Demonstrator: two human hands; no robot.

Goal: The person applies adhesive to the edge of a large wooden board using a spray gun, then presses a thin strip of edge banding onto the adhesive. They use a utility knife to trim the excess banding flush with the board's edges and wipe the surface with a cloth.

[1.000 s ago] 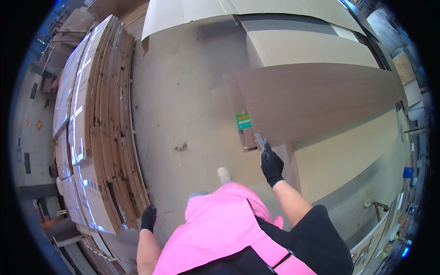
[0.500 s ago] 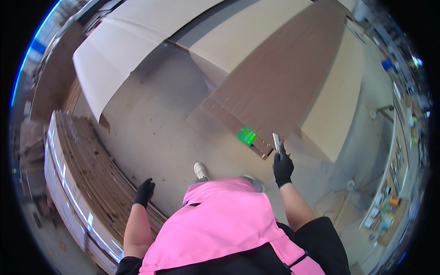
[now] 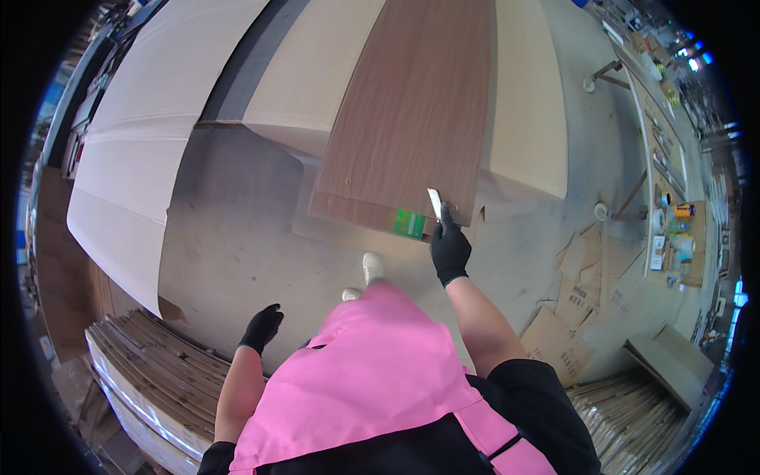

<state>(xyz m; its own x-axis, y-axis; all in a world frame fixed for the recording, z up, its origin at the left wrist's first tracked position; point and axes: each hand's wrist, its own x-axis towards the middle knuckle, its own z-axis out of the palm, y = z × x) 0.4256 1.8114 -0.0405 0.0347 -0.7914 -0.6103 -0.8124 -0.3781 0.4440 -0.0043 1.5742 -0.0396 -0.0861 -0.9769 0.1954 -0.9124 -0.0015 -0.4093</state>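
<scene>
Right hand (image 3: 450, 249), head view: clamped on utility knife (image 3: 435, 204); blade held over panel's near corner.
Left hand (image 3: 260, 327): held loosely open, nothing gripped.
Wood-grain panel (image 3: 412, 111): now faced end-on, no longer seen crosswise; green label (image 3: 409, 224) at near end.
Knife access: apparently eased.

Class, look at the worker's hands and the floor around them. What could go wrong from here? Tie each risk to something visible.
1. The knife in the right hand is over the near end of the brown panel; a slip might scratch it.
2. A careless stroke could also damage the green label close by.
3. Loose cardboard lies on the floor to the right, which might trip someone stepping there.
</scene>
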